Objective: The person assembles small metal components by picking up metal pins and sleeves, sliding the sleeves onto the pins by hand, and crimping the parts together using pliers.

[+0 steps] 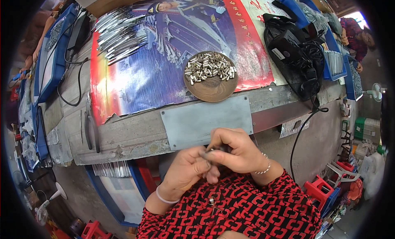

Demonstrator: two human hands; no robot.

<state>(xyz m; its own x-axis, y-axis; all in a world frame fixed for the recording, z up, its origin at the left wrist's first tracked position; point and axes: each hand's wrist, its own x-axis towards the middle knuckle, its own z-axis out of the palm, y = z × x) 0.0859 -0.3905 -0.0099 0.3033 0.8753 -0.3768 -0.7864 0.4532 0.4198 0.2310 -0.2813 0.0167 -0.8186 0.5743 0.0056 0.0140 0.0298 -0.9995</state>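
My left hand (187, 171) and my right hand (235, 150) meet in front of my chest, just off the table's near edge. Both are closed, with thumbs and fingertips pinched close together. Whatever lies between the fingers is too small and too covered to name. Beyond them a pale grey metal plate (205, 123) is fixed to the table edge with screws. A round brown dish (210, 91) behind that plate holds many short silvery metal sleeves (210, 67). Farther left, a pile of thin silvery metal rods (121, 33) rests on the printed poster sheet (164, 74).
Pliers (91, 132) lie on the table's left part beside a thin pointed tool (81, 128). A black mesh bag with cables (296, 54) sits at the right. Blue trays (51, 62) flank the table; another blue tray (119, 193) is below its edge. Other people work at both sides.
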